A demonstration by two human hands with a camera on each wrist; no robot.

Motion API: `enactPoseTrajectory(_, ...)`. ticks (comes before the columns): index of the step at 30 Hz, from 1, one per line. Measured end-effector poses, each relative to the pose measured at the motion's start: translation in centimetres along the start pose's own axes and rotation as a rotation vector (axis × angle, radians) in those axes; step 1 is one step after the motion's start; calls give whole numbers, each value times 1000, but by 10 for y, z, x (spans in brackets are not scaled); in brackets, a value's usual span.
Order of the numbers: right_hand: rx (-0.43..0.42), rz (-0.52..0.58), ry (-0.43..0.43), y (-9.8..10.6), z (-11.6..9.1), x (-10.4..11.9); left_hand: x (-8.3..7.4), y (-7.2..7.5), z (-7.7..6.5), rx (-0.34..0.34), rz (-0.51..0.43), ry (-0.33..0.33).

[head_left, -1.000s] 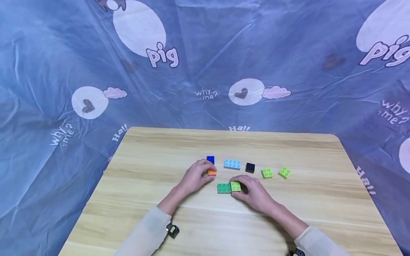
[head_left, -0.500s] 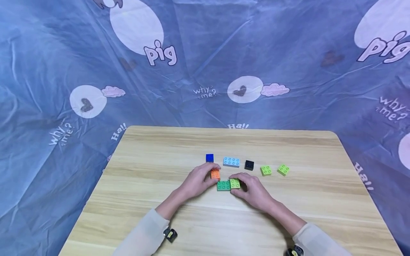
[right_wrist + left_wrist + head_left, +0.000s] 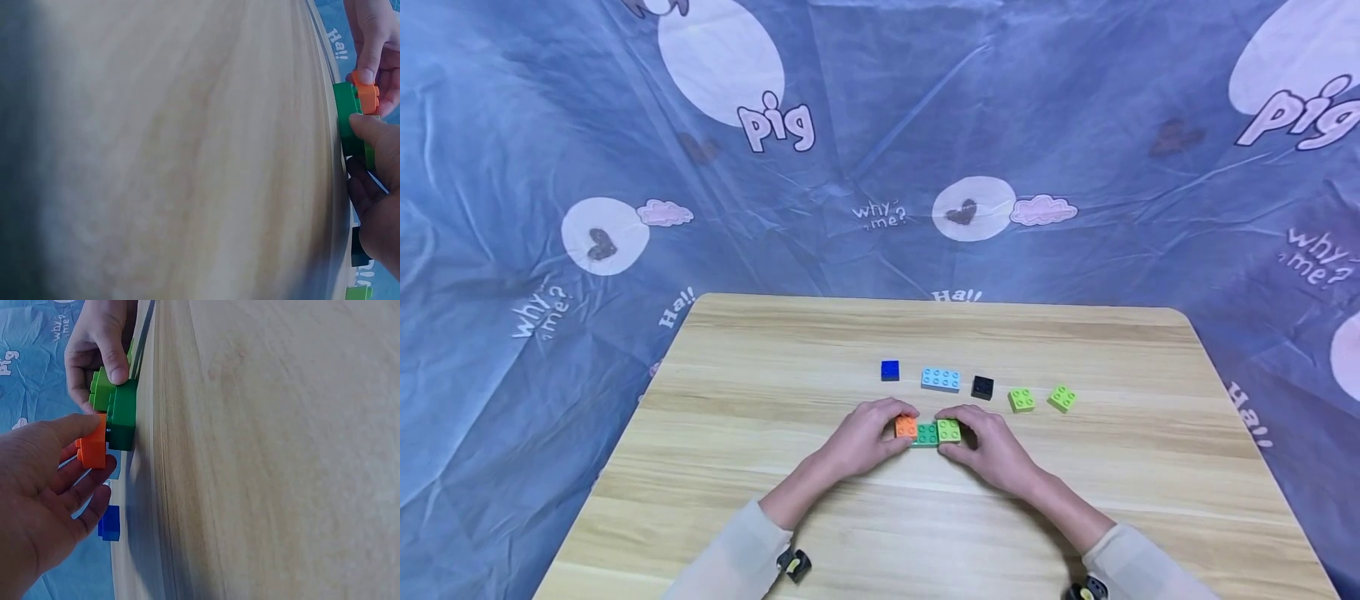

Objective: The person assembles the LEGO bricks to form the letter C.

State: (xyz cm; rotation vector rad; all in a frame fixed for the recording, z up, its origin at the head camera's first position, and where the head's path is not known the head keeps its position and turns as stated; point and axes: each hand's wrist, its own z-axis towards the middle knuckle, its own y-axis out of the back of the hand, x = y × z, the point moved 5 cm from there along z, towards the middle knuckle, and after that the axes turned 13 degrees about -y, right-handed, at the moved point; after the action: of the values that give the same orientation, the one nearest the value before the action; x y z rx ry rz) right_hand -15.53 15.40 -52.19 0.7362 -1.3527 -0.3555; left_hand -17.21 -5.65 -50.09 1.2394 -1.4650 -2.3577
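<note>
My left hand (image 3: 859, 440) pinches an orange 2x2 toy building brick (image 3: 906, 427) between thumb and fingers. That brick overlaps the left end of a longer green brick (image 3: 927, 435) in the head view. The left wrist view has the orange brick (image 3: 94, 449) right at the studs of the green brick (image 3: 124, 415), sticking out past its end. On the green brick's other end sits a lime green 2x2 brick (image 3: 948, 430), which my right hand (image 3: 992, 442) grips. In the right wrist view the right thumb presses along the side of the green brick (image 3: 347, 119).
Behind the hands, a loose row lies across the wooden table (image 3: 880, 533): a dark blue brick (image 3: 890, 371), a light blue 2x4 brick (image 3: 941, 380), a black brick (image 3: 982, 387), and two lime bricks, one nearer (image 3: 1021, 400) and one farther right (image 3: 1062, 398). A patterned blue cloth (image 3: 850, 150) hangs beyond the table's back edge.
My left hand has carried the orange brick from near the dark blue brick rightward and toward me, onto the green brick's left end. My right hand stays at the lime brick.
</note>
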Motion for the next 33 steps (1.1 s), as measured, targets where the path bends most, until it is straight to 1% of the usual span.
enactPoseTrajectory(11, 5, 30, -5, 0, 0, -2, -2, -1, 1, 21, -3, -30)
enactPoseTrajectory(18, 12, 33, -10, 0, 0, -2, -5, 1, 3, 32, 34, -24)
enactPoseTrajectory(24, 4, 26, -23, 2, -2, -4, -6, -1, 7, 34, 32, -24)
enactPoseTrajectory(28, 11, 34, -23, 2, -2, -5, -6, -2, 6, 52, 29, -10)
enactPoseTrajectory(29, 13, 36, -20, 1, -2, -6, -5, 0, 6, 51, 22, -9)
enactPoseTrajectory(31, 18, 40, -13, 0, 0, -7, 2, 5, 7, 38, -50, 18)
enactPoseTrajectory(33, 23, 44, -8, 0, 2, -7, 13, 15, 9, -18, -124, 44)
